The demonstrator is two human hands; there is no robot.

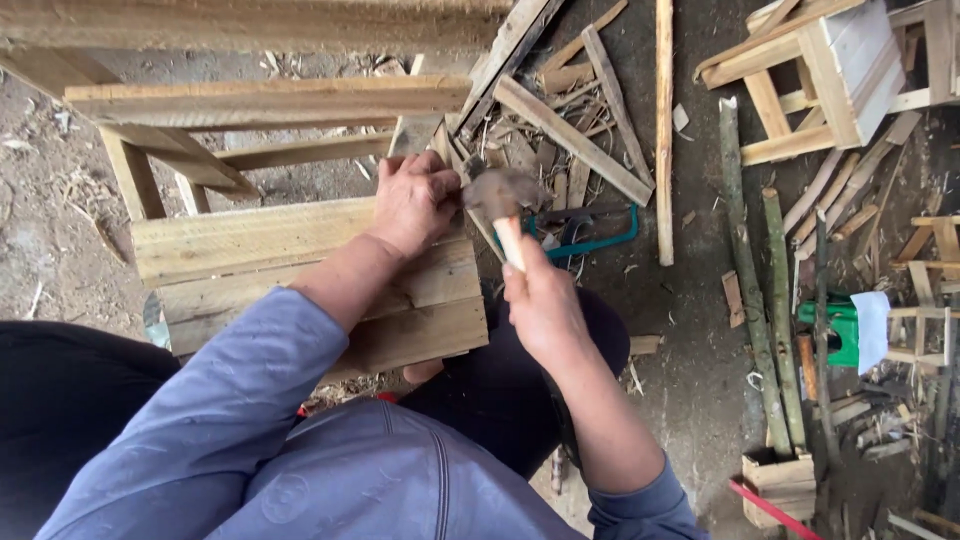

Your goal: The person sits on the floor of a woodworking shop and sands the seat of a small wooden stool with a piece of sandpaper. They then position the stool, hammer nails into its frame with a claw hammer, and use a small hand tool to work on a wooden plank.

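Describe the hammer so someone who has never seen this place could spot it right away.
Start at the slatted wooden panel in the middle of the picture and go to its upper right corner, where the left hand rests. The hammer is just beside it, gripped by the right hand. Its dark metal head on a pale handle stands out from the wood scraps around it.

The person wears a loose blue-grey long-sleeved top of soft, faintly patterned cloth, with a stitched seam curving down the chest. Its left sleeve [215, 400] is pushed up the forearm in heavy folds; the right sleeve [645, 505] bunches near the elbow. Both forearms are bare below the cuffs. Dark trousers [60, 400] cover the legs.
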